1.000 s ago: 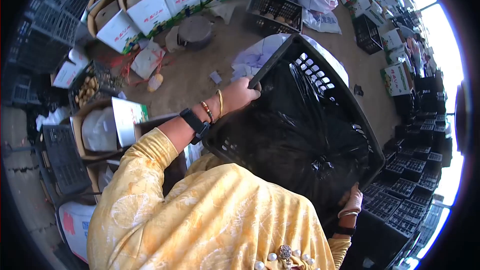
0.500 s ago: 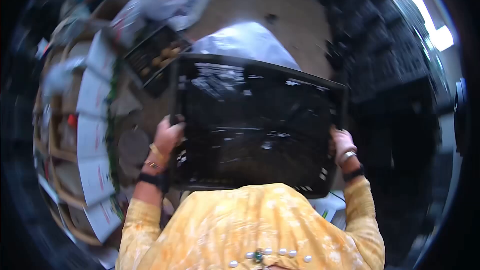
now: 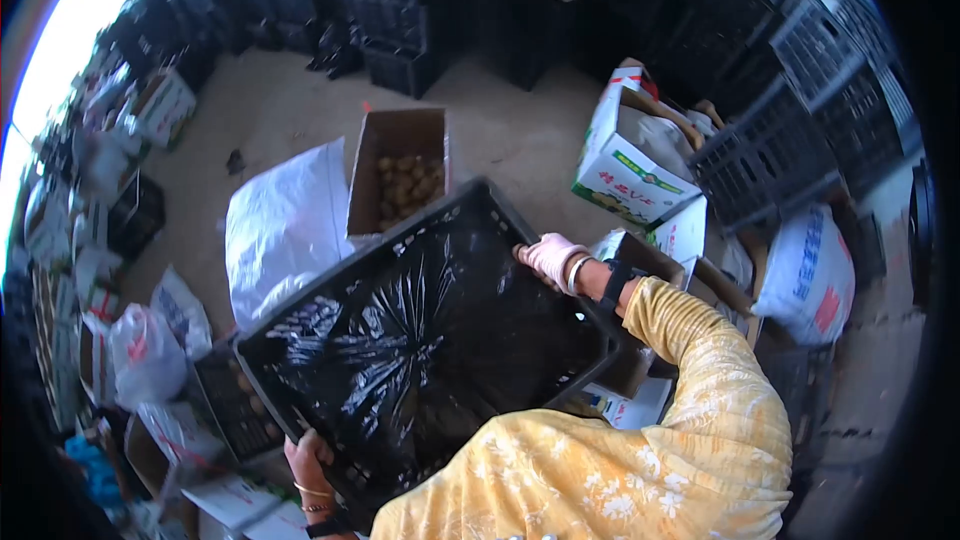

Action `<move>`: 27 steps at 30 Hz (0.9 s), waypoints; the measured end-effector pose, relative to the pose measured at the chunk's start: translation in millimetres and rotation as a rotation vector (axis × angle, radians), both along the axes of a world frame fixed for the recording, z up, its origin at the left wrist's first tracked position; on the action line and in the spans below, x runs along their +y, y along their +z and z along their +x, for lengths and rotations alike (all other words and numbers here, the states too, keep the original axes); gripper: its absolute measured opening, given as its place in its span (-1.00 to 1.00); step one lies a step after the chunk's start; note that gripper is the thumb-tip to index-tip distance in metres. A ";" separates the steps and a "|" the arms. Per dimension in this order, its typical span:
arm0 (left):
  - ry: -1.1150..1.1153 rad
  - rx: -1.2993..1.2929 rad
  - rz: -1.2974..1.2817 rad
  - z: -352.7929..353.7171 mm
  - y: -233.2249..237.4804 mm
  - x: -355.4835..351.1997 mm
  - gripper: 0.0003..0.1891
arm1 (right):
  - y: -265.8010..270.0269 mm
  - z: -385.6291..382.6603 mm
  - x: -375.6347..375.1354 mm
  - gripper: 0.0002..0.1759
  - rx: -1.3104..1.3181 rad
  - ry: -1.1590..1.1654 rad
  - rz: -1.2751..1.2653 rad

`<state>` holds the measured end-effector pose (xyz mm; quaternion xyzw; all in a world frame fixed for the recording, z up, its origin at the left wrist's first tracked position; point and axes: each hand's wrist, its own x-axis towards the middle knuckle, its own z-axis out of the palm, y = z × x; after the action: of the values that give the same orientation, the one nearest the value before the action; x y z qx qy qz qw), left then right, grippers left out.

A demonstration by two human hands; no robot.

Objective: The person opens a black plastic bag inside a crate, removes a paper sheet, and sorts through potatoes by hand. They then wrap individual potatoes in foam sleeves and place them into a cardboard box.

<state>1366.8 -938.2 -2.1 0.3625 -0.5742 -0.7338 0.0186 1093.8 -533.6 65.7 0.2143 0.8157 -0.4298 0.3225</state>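
Between my two hands is a large black plastic crate (image 3: 470,310), held close to my body and lined with shiny black plastic film. My left hand (image 3: 308,455) is closed around its short side at the lower left. On the opposite side my right hand (image 3: 550,260) wraps over the rim, fingers curled inward. No loose items show on the film inside. Just beyond the crate's far edge stand a white woven sack (image 3: 288,225) and an open cardboard box (image 3: 400,175) with round brown produce in it.
Printed cartons (image 3: 635,175) and a stuffed white sack (image 3: 808,275) stand to the right. Stacked black crates (image 3: 780,135) line the back and right. At the left are plastic bags (image 3: 147,352) and a dark crate (image 3: 235,405) with brown produce. Brown floor (image 3: 290,90) shows beyond the box.
My view and body have turned to the right. The crate, level across me before, now sits at a slant, its right side farther away. Both hands keep their grip.
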 end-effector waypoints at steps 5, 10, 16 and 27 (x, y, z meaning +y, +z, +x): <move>-0.158 0.101 -0.035 -21.3 -13.1 -16.5 -0.87 | -22.3 52.4 28.9 -0.59 0.170 0.069 0.062; -0.253 0.107 0.167 -38.6 -19.5 -54.7 -0.90 | -59.5 124.2 57.8 -0.70 0.230 0.147 0.079; -0.477 -0.001 0.276 -53.3 -50.4 -129.7 -0.89 | 2.4 203.3 -51.0 -0.71 -0.075 -0.609 -0.073; -0.344 -0.171 0.239 -55.3 -98.8 -126.8 -0.83 | -108.0 122.4 -47.1 -0.54 -0.219 -0.472 -0.119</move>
<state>1311.5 -1065.0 -100.9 0.3198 -0.5361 -0.7555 -0.1987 1216.3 -580.7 -42.3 0.4244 0.6768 -0.5146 0.3116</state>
